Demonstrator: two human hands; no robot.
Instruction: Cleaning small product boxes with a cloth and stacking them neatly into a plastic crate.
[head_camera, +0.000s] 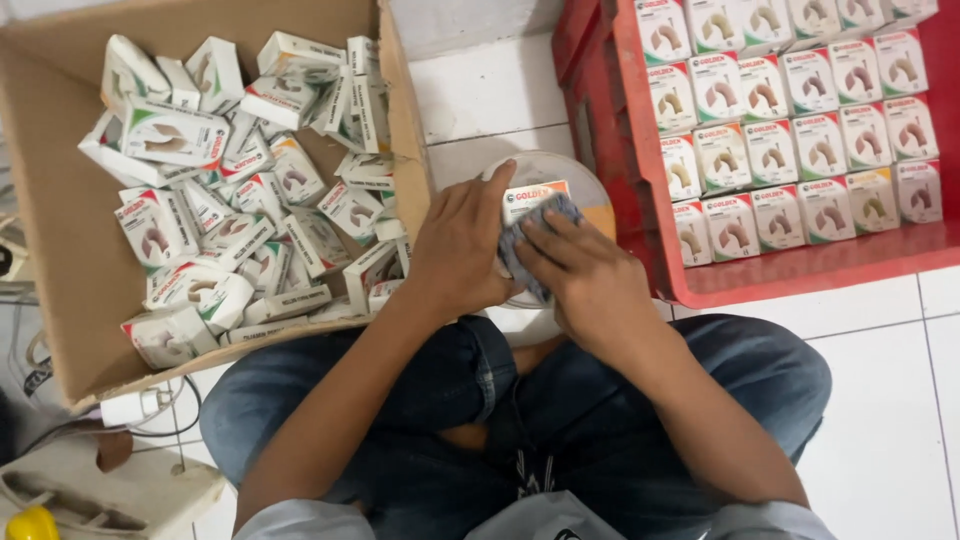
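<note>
We grip a small white box (528, 200) in our left hand (462, 245) while our right hand (590, 275) fingers press a grey cloth (535, 232) against it.

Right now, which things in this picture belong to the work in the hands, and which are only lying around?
In the work:
- left hand holding a small white box
- right hand pressing a grey cloth on it
- cardboard box of loose white boxes
- red crate with boxes in rows

Lying around:
- round clear lid underneath
- white plug and cable
- yellow object
</note>
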